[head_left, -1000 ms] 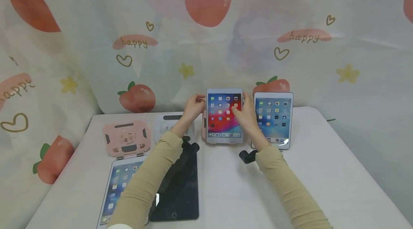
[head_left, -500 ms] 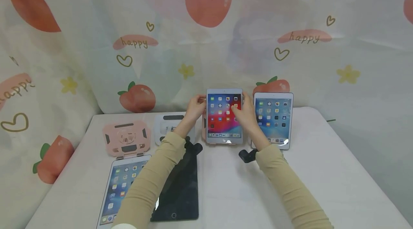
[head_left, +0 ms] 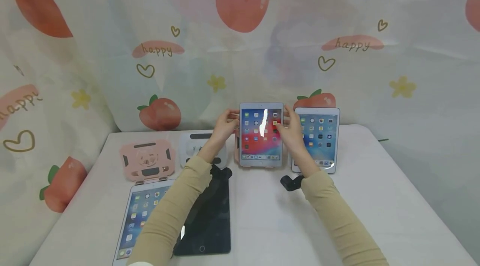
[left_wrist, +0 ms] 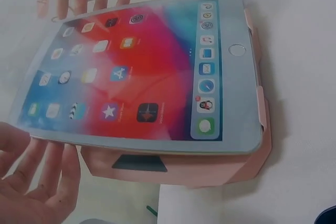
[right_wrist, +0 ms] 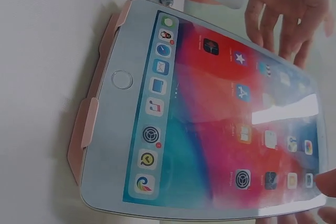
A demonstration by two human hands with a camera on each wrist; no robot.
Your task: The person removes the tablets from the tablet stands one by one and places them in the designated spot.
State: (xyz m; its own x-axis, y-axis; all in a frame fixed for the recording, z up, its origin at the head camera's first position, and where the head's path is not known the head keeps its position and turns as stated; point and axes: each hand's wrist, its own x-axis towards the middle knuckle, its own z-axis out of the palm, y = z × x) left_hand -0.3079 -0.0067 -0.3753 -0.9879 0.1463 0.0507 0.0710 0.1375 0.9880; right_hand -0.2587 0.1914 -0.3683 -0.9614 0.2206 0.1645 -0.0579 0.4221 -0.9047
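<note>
A white tablet (head_left: 258, 141) with a lit red and blue home screen leans upright on a pink stand (left_wrist: 236, 169), its lower edge behind the stand's small front lips. My left hand (head_left: 226, 125) holds the tablet's left side, thumb at the edge and fingertips passing behind it, as the left wrist view shows. On the other side my right hand (head_left: 291, 135) grips the right edge, with the thumb (right_wrist: 326, 183) on the front near the upper icons and the fingers partly hidden behind.
Right of it stands a second lit tablet (head_left: 323, 139), partly behind my right hand. At left are a pink stand (head_left: 147, 160), a white stand (head_left: 186, 149), a lit tablet (head_left: 129, 216) and a large dark tablet (head_left: 210, 224), all lying under or near my left forearm.
My right hand has shifted slightly right, its thumb sliding from over the screen toward the edge. The tablet has turned a little, and a bright glare now shows on it.
</note>
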